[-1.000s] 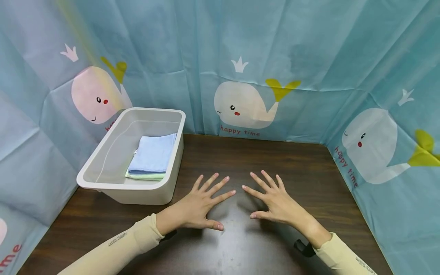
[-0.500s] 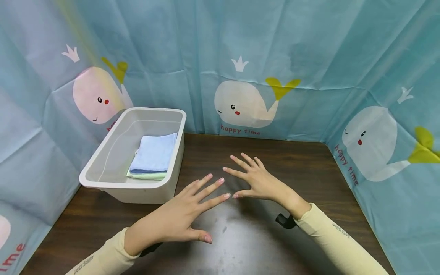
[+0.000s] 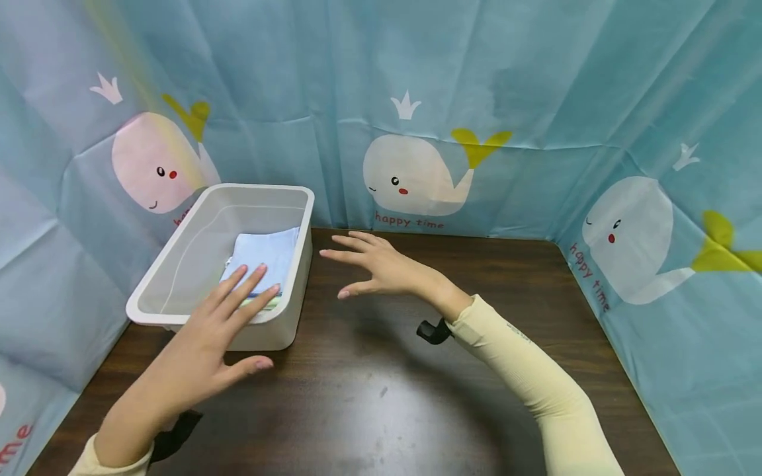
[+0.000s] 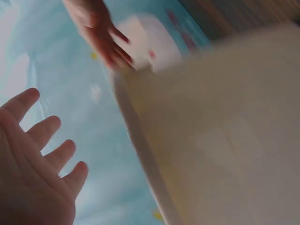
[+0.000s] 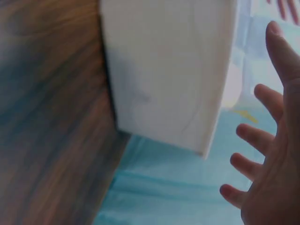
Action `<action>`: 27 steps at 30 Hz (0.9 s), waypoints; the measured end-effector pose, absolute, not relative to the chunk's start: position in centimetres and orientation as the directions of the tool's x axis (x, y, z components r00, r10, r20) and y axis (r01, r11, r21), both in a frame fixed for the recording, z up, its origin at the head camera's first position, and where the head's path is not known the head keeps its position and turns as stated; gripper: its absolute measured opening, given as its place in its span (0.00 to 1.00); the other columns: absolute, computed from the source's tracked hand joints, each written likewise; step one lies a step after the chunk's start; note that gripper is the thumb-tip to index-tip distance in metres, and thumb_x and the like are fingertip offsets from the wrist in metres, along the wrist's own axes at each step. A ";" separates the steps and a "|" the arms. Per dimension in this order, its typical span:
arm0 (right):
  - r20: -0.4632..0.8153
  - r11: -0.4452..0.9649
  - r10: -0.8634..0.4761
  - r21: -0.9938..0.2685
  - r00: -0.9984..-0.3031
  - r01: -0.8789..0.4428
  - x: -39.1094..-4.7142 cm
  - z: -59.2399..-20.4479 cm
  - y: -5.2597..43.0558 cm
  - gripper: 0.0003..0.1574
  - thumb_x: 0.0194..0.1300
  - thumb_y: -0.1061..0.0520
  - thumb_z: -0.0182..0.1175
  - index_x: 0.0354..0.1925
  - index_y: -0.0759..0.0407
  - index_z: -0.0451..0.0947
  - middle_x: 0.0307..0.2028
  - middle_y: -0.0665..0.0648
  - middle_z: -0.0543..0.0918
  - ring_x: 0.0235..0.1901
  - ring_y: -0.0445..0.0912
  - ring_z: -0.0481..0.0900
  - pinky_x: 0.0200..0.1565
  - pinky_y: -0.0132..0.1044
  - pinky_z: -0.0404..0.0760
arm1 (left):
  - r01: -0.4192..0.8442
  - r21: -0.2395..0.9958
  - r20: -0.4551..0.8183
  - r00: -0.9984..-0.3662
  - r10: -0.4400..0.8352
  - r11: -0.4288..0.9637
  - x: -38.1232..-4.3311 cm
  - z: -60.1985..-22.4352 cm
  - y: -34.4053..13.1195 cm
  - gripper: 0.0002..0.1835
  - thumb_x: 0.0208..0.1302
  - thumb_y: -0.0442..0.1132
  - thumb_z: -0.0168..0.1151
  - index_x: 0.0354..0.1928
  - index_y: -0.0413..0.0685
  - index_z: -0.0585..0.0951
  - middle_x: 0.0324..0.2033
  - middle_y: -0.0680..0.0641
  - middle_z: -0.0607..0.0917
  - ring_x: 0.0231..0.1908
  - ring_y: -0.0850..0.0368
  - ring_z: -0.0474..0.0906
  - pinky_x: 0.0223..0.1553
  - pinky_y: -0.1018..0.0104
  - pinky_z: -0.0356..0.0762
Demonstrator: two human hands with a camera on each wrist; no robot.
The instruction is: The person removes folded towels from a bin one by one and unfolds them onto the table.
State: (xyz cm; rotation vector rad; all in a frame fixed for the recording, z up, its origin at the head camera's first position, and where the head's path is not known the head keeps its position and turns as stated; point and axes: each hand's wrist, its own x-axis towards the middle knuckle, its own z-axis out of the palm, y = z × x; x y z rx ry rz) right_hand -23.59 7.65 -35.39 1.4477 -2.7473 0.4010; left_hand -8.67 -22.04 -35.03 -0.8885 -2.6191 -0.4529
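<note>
Grey basin (image 3: 190,264) at left on the brown counter (image 3: 369,410), mouth upward, back near the blue curtain (image 3: 536,66). In front of its lower left side, cream left sleeve (image 3: 107,468) at the lower edge, black strap (image 3: 174,436) under the wrist, then left hand (image 3: 202,337), palm down, grip spread, holding nothing; fingers crossing the basin's near rim as seen from the head, but apart from its wall in the left wrist view. Within the basin, toward its right side, blue cloth (image 3: 268,254), folded flat, atop green cloth (image 3: 270,305), with only a near edge of the latter visible; both partly hidden by the left fingers. Right of the basin, just beside but not touching, right hand (image 3: 381,268) raised over the counter, grip likewise spread, thumb well apart from the fingers, nothing held. Farther right, cream right sleeve (image 3: 536,370); beyond, at far right, white whale print (image 3: 631,241) on the curtain.
</note>
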 end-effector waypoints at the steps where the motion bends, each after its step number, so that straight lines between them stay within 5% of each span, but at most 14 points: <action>1: 0.124 0.529 -0.814 -0.243 -0.567 -0.813 -23.9 -34.9 6.8 0.50 0.55 0.26 0.55 0.71 0.29 0.49 0.74 0.45 0.52 0.75 0.48 0.46 0.71 0.54 0.53 | 0.608 0.204 0.421 -0.762 0.492 0.767 -8.7 -35.2 -23.1 0.48 0.48 0.64 0.66 0.71 0.58 0.60 0.75 0.49 0.52 0.76 0.47 0.41 0.75 0.53 0.39; 8: 0.088 0.511 -0.822 -0.325 -0.563 -0.796 -25.7 -31.9 1.2 0.47 0.56 0.27 0.57 0.70 0.31 0.54 0.69 0.44 0.64 0.70 0.42 0.55 0.70 0.42 0.58 | 0.505 0.254 0.498 -0.799 0.337 0.825 -9.1 -36.9 -29.4 0.45 0.52 0.62 0.65 0.70 0.55 0.62 0.74 0.47 0.56 0.75 0.46 0.44 0.73 0.43 0.40; 15: -0.022 0.563 -0.806 -0.337 -0.591 -0.755 -27.8 -30.4 -4.0 0.50 0.56 0.26 0.55 0.72 0.34 0.51 0.70 0.40 0.61 0.71 0.41 0.56 0.71 0.42 0.57 | 0.386 0.283 0.464 -0.856 0.227 0.878 -9.2 -38.2 -33.6 0.41 0.58 0.53 0.64 0.72 0.58 0.59 0.75 0.48 0.52 0.75 0.43 0.42 0.71 0.38 0.35; 27: -0.144 0.650 -0.706 -0.520 -0.693 -0.554 -31.5 -29.3 -6.4 0.46 0.59 0.35 0.60 0.71 0.40 0.55 0.68 0.50 0.67 0.67 0.42 0.66 0.65 0.35 0.68 | 0.324 0.323 0.369 -0.908 0.197 0.889 -11.1 -39.4 -33.8 0.41 0.61 0.51 0.60 0.73 0.59 0.53 0.75 0.47 0.48 0.75 0.40 0.36 0.69 0.34 0.28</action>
